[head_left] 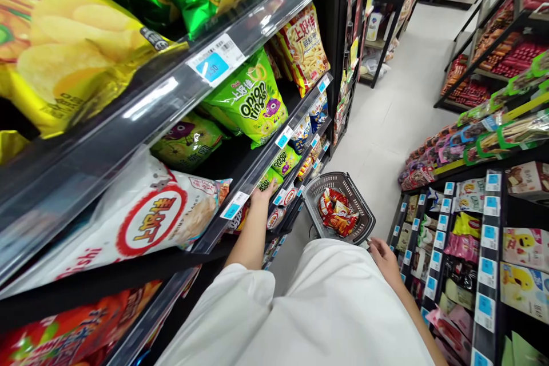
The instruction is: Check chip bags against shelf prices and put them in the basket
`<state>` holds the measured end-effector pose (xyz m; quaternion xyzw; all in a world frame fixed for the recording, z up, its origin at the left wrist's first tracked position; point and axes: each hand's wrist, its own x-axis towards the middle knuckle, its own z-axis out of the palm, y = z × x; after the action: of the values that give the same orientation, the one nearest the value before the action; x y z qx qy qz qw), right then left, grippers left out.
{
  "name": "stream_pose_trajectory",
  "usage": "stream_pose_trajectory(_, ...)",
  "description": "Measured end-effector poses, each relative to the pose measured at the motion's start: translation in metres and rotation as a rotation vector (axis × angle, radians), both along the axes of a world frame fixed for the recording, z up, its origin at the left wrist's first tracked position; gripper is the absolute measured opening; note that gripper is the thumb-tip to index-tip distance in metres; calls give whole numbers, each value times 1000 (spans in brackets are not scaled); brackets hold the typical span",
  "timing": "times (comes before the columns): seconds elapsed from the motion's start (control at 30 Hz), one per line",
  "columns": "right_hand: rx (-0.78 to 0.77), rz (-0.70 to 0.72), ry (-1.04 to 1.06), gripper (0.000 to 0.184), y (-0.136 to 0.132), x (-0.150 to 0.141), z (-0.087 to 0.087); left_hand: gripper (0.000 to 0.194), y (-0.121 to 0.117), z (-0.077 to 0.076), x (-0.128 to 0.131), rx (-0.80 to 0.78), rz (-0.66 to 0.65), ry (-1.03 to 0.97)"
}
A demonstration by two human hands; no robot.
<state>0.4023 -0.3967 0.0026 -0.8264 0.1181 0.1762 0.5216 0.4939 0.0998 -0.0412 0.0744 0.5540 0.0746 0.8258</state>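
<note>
My left hand (262, 193) reaches into a lower shelf on the left, its fingers closed at a small green bag of onion rings (271, 176); part of the grip is hidden. A similar green bag (286, 160) lies just beyond. At the near right corner of a grey shopping basket (309, 201), my right hand (384, 258) is closed on the basket's edge or handle; which of these I cannot tell. Several red snack packets (338, 214) lie inside the basket. It is in front of my white clothing, above the aisle floor.
On the shelf above are a larger onion rings bag (263, 100), prawn cracker bags (305, 48) and a white shrimp flakes bag (171, 206). Shelf edges with price tags (218, 60) jut out close to my left arm. Packaged goods (463, 226) line the right side of the aisle (381, 108).
</note>
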Motion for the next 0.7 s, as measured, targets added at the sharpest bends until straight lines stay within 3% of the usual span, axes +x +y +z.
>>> stream_pose_trajectory(0.33, 18, 0, -2, 56, -9, 10, 0, 28, -48, -2, 1, 157, 169, -193)
stream_pose_trajectory(0.47, 27, 10, -2, 57, -11, 13, -4, 40, -54, -2, 2, 35, 137, -171)
stream_pose_trajectory(0.7, 2, 39, 1, 55, -10, 12, -7, 73, -16, 5, -1, -207, 92, -210)
